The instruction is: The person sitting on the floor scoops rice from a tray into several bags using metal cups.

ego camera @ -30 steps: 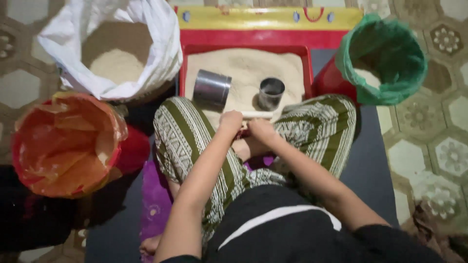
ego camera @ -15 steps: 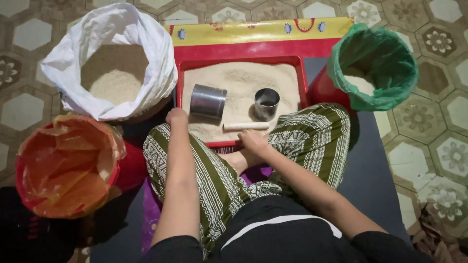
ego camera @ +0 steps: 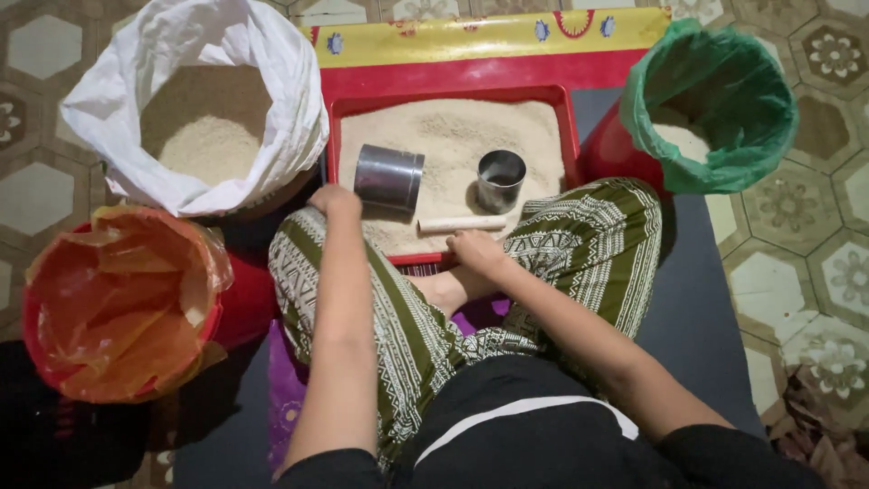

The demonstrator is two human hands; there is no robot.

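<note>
L hand (ego camera: 333, 201) loose by tin (ego camera: 388, 178) | R hand (ego camera: 472, 251) curled, empty, nr stick (ego camera: 462, 224)

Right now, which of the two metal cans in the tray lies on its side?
The larger can, beside the left hand, lies sideways; the smaller can stands upright, mouth up.

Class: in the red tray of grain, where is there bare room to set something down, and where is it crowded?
The red tray has open grain along its far edge and right side, beyond the upright tin. The near strip is crowded: lying tin, stick, left hand, right hand.
</note>
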